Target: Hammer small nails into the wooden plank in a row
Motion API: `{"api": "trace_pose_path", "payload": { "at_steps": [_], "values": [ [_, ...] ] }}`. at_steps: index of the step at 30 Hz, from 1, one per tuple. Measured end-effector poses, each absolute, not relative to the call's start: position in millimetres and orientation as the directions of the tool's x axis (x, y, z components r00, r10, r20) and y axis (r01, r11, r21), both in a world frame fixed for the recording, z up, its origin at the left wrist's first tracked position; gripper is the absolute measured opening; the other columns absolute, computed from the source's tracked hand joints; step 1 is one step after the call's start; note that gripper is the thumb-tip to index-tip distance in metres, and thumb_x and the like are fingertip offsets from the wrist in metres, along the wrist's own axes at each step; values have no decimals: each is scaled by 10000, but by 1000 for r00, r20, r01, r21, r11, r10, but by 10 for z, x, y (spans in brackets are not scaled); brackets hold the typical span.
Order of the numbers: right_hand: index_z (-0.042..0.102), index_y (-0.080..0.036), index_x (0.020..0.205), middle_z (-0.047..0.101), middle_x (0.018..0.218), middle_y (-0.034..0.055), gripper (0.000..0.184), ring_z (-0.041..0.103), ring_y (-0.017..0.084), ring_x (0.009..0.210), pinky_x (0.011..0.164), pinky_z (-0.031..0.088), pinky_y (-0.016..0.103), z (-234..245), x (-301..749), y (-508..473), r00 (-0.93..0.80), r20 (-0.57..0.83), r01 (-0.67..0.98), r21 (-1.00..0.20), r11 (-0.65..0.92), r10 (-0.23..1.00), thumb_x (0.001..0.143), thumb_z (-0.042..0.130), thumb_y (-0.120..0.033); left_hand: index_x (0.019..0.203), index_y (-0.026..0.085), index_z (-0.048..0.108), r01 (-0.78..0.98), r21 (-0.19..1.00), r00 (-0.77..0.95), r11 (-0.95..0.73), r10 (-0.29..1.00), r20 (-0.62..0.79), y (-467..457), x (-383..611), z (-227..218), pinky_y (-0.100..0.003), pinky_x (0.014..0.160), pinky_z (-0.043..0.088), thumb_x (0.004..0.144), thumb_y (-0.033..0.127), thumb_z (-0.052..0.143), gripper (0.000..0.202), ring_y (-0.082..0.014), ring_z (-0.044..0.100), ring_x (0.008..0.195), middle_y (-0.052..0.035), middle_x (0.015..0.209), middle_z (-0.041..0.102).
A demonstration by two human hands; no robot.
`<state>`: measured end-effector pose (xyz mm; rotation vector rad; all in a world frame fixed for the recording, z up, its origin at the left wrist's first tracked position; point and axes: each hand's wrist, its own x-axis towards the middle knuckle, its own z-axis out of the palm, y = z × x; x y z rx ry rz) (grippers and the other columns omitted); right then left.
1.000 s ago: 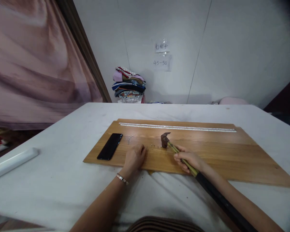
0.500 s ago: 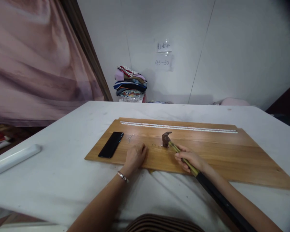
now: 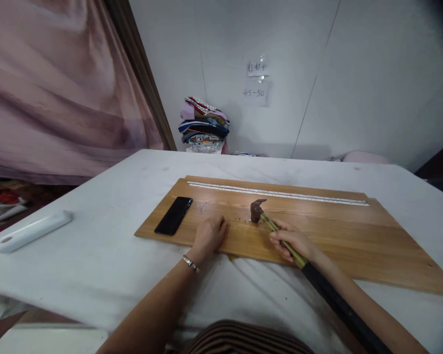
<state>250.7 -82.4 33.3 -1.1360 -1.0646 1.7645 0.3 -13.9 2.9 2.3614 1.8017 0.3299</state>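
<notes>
My right hand [image 3: 290,242] is wrapped round the handle of a claw hammer [image 3: 256,211], whose rusty brown head is down at a wooden board [image 3: 339,231]. The handle is yellowish near the head and black farther back. Beside the head, a short row of small nail heads [image 3: 239,219] shows in the wood. On the board to their left rests my left hand [image 3: 211,233], its fingers curled in; whatever they may hold is hidden. Several loose nails [image 3: 203,206] lie just beyond that hand.
A black phone [image 3: 174,216] lies on the board's left end. Two white measuring strips [image 3: 280,193] run along its far side. The white table [image 3: 96,196] carries a long white plastic object [image 3: 36,231] at left. Folded clothes [image 3: 205,125] are stacked by the wall.
The view has shifted slightly, so everything sits a little to the right. Both hands and the hammer look nearly unmoved relative to the board.
</notes>
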Motion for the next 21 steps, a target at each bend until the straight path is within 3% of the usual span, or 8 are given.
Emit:
{"api": "trace_pose_path", "payload": {
  "at_steps": [21],
  "values": [
    [408,-165,1369,495,549,-107,720,373,48,295,255,295,155,358,2483,-806,-296,-273,-200,-919,-339,915,692,622,-284,843,206,576,940,236,241,-248,969,57,-111,-3,30,-275,700,381,943,396,377,294,-209,643,862,-77,853,688]
  ]
}}
